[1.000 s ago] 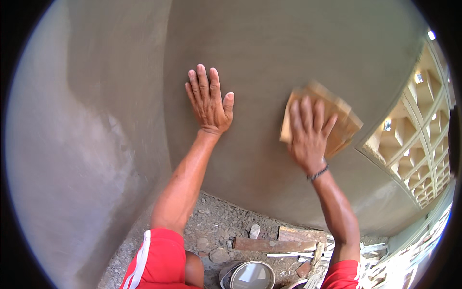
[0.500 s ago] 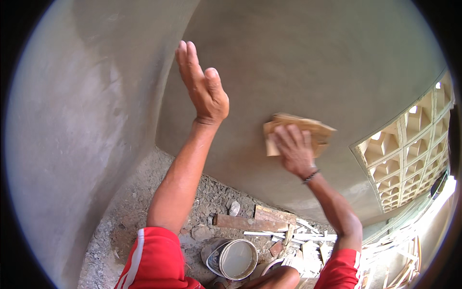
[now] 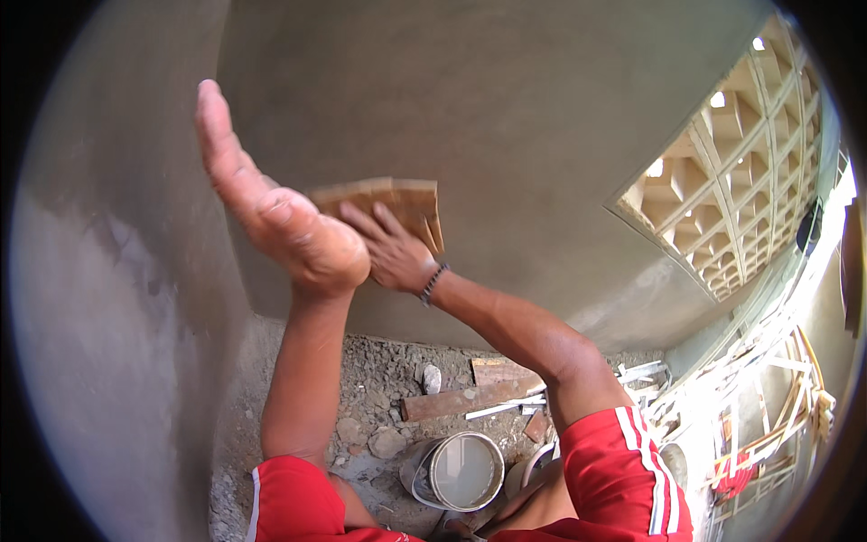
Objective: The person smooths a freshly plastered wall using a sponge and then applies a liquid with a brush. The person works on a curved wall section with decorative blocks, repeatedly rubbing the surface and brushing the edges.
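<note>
My right hand [image 3: 394, 255], with a dark bracelet at the wrist, presses a folded piece of brown cardboard [image 3: 411, 199] flat against the smooth grey plastered wall [image 3: 515, 135]. Its fingers are spread over the cardboard, whose left part is hidden behind my other hand. My left hand [image 3: 284, 217] is raised near the wall corner, fingers stretched out and holding nothing. It overlaps the right hand in view; whether it touches the wall I cannot tell.
A bucket [image 3: 421, 476] of greyish water stands on the rubble floor below. Behind it lie a wooden plank [image 3: 456, 402], a stone [image 3: 432, 378] and pale scrap strips [image 3: 722, 425]. Cream lattice blocks [image 3: 722, 172] fill a wall opening at right. Another plastered wall [image 3: 108, 271] rises at left.
My right hand has swept left across the wall with the cardboard. My left hand has shifted left and looks larger, and the view has turned somewhat to the right.
</note>
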{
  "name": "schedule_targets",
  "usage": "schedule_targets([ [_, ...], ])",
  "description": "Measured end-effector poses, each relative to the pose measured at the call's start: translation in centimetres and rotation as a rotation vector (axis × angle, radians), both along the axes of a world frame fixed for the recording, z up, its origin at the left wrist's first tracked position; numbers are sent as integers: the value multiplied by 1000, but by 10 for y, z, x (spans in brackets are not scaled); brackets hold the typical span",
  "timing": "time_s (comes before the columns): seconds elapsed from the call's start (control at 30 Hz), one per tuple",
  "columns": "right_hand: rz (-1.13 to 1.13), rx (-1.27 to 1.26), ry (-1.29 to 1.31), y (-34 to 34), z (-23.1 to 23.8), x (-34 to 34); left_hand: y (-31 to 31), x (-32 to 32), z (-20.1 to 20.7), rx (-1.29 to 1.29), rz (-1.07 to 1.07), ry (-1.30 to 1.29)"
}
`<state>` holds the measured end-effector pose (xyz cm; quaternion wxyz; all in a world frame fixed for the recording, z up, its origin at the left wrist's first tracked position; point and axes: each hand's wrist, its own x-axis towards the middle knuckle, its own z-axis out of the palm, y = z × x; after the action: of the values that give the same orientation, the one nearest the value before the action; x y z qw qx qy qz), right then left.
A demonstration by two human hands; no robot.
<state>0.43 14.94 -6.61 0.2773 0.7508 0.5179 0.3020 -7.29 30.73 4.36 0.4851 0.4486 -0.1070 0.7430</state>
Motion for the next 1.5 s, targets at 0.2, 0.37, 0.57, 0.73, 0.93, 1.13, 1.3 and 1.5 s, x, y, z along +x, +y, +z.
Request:
schedule_targets([
  [0.2, -83, 47, -35, -113, 93, 3, 13, -15, 8, 84, 80, 16],
  [0.37, -229, 490, -584, -114, 274, 6, -11, -3, -5, 67, 6, 50],
  [0.57, -308, 701, -335, -132, 77, 8, -18, -2, -2, 139, -14, 53],
  [0.73, -335, 249, -49, -214, -73, -33, -8, -11, 4, 165, -12, 32],
  [0.93, -169, 594, -309, -120, 145, 4, 16, -8, 0, 148, 67, 31],
  [1.13, -229, 565, -349, -4, 148, 2, -4, 3, -11, 149, -12, 50],
  [1.3, -116, 118, -78, -91, 46, -12, 4, -15, -7, 181, -44, 118],
  [1.5, -49, 812, -485, -50, 189, 16, 24, -19, 1, 151, 60, 45],
])
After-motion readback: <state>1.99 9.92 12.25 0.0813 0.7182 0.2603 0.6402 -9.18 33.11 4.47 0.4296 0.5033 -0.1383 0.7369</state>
